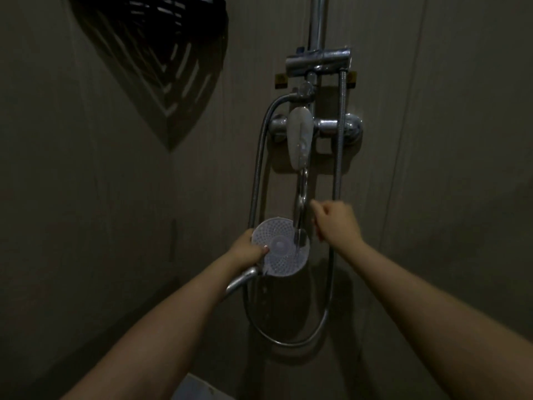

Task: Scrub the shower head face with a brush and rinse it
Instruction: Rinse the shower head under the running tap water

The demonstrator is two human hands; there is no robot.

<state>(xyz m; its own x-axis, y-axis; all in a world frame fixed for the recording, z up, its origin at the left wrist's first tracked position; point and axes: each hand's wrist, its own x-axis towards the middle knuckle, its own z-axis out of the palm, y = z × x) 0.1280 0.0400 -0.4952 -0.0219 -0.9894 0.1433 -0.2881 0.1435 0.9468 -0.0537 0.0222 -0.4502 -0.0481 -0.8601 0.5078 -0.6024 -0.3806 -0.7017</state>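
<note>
We hold the shower head (279, 249) in the left hand (248, 252), fingers curled round its neck where the chrome handle (240, 280) meets the disc and the thumb pressed on the perforated face. The face is turned up toward us and sits directly below the spout (301, 194) of the wall mixer. A thin stream from the spout strikes the right part of the face. The right hand (336, 219) hangs just right of the stream, fingers curled; the dim light does not let us tell whether it holds anything. No brush is visible.

Judged state: rinse step in progress.

Possible faults from here:

- Partial rinse. The stream covers only one sector; unless we move or tilt the disc, the left and near parts will likely keep residue.
- Masked area. The thumb covers part of the face and shields the nozzles beneath it.
- Slip. The grip is on a wet, smooth neck; a loosened hold would probably drop the head against the wall or let it swing on the hose (256, 174).
- Splash. A flat face deflects water toward us.
- Hose snag. The loop (288, 343) hangs below the arms and may catch a forearm.
</note>
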